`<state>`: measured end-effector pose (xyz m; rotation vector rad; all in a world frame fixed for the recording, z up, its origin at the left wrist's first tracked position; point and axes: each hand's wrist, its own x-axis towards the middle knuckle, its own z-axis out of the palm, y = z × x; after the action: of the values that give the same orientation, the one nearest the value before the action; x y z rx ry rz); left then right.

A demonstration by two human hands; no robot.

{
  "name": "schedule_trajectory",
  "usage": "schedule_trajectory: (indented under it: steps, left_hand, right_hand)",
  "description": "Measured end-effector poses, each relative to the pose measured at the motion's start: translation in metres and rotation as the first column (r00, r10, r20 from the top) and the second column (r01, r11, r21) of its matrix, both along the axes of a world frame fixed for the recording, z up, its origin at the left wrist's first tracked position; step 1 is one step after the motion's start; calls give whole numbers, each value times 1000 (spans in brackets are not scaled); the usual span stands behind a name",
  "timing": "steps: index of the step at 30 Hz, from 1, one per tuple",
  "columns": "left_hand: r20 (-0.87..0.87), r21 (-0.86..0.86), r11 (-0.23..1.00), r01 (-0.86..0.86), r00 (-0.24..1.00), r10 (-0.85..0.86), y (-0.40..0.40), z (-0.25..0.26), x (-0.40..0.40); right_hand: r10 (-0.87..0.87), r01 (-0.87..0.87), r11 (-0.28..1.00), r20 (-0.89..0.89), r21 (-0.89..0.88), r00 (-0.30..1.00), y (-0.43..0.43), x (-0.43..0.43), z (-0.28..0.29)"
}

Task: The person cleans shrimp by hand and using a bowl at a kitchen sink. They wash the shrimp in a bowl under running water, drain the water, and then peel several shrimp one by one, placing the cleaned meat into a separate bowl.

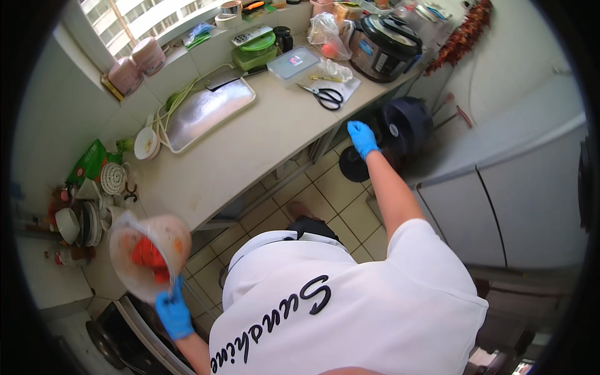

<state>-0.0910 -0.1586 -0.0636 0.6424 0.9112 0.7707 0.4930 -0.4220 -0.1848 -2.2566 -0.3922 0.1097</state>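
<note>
My left hand (174, 311), in a blue disposable glove, grips the rim of a translucent plastic tub (180, 229). The tub is tilted on its side, its mouth towards me, over the near left end of the counter. Red pieces of food (149, 255) lie inside; motion blur hides what they are. Off to the right, my right hand (362, 139), also gloved in blue, hangs beyond the counter's front edge with its fingers curled and nothing visible in them. Black-handled scissors (329, 99) lie on the counter nearest to it.
The counter (262, 140) carries a metal tray (211, 112) with a cleaver (227, 78) and green stalks, a white bowl (146, 143), a lidded plastic box (294, 64) and an electric pressure cooker (385, 49). Stacked dishes (91, 222) stand left. A dark bin (407, 124) is by my right hand.
</note>
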Motion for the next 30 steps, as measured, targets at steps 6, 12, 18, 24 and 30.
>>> schedule_trajectory:
  steps: [6, 12, 18, 24, 30]
  left_hand:
    - [-29, -192, 881, -433, 900, 435, -101, 6, -13]
    - [-257, -152, 806, -572, 810, 527, -160, 0, -2]
    - [-383, -248, 730, -637, 757, 530, -169, -61, 11]
    - [-340, -395, 708, -586, 809, 479, -174, -134, 14]
    - [-329, -367, 790, -491, 863, 384, -158, -156, 59]
  right_hand:
    - [209, -103, 941, 313, -323, 927, 75, 149, 9]
    - [328, -164, 913, 430, -375, 841, 103, 238, -42]
    - [101, -106, 994, 144, 26, 984, 96, 254, -13]
    - [460, 241, 525, -510, 816, 727, 59, 209, 62]
    - [551, 302, 529, -591, 793, 589, 36, 170, 53]
